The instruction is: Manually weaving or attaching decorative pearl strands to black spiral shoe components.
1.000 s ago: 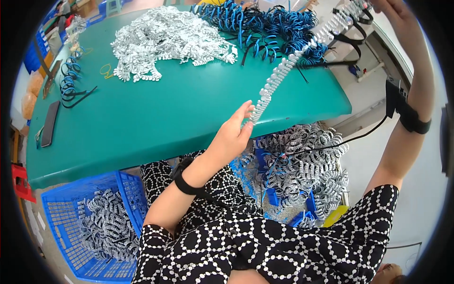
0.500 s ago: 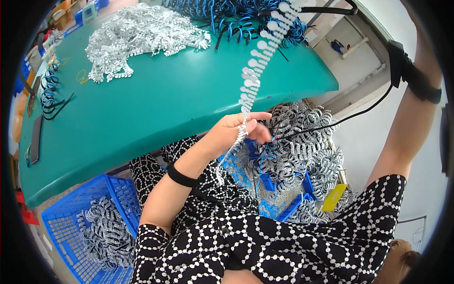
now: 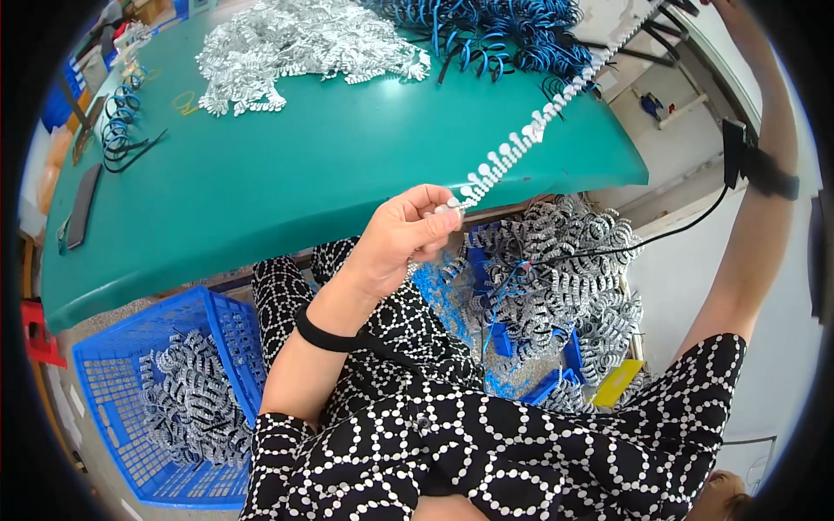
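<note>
A strip of small white tabs and discs (image 3: 506, 159) stretches taut in a slant from my left hand (image 3: 408, 233) up to the top right edge. My left hand pinches its lower end between thumb and fingers, just past the green table's front edge. My right hand (image 3: 732, 9) is raised high at the upper right, largely cut off by the picture's rim. Its fingers are hidden, so its grip cannot be made out. The strip's upper end passes out of view near it, beside dark rack arms (image 3: 638, 54).
On the green table (image 3: 287, 174) lie a pile of white strips (image 3: 304, 48), blue-and-black coils (image 3: 495, 30) and a phone-like grey slab (image 3: 83, 207). A blue basket (image 3: 104, 373) of coiled strips stands lower left. More coils (image 3: 565, 269) heap below the table. A black cable (image 3: 660, 246) runs to my right wristband.
My left hand has moved slightly left and closed on the strip's lower end. The strip, formerly hanging loosely curved past the hand, is now drawn straight toward the upper right.
</note>
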The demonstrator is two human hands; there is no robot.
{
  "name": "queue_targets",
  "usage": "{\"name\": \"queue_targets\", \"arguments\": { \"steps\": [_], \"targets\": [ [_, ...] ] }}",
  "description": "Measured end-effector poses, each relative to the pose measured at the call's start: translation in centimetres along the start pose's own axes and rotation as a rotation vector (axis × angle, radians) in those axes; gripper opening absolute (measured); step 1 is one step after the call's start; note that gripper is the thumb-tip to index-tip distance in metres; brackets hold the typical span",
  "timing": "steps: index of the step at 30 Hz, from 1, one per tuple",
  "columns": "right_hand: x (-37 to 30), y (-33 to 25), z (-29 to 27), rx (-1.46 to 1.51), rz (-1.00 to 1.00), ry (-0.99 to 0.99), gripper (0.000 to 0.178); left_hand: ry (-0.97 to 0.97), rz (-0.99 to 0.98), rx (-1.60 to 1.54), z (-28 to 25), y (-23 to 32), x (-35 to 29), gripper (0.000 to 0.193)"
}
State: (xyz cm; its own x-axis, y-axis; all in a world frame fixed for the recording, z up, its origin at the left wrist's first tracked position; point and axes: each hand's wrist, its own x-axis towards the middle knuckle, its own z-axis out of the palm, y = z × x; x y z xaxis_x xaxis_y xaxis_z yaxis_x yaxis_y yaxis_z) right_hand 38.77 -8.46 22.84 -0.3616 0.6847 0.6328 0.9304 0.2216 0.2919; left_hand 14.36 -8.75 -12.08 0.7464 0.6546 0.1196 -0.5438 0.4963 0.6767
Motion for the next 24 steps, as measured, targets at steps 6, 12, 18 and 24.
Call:
{"name": "queue_targets", "arguments": {
  "steps": [6,12,18,24],
  "targets": [
    [-2.3,1.7,0.7,0.017,0.202,-0.124,0.025,0.413,0.398,0.735,0.7,0.1,-0.4,0.019],
    [-3.3,5.0,1.1,0.141,0.137,-0.116,0.029,0.456,0.347,1.199,-0.2,0.9,-1.3,0.040],
    [-3.5,4.1,2.1,0.212,0.008,0.135,0.032,0.102,0.047,0.541,-0.2,1.7,-2.1,0.030],
    [-4.2,4.9,3.1,0.228,0.047,0.093,0.031,0.093,0.099,0.429,0.2,1.7,-2.5,0.024]
  ]
}}
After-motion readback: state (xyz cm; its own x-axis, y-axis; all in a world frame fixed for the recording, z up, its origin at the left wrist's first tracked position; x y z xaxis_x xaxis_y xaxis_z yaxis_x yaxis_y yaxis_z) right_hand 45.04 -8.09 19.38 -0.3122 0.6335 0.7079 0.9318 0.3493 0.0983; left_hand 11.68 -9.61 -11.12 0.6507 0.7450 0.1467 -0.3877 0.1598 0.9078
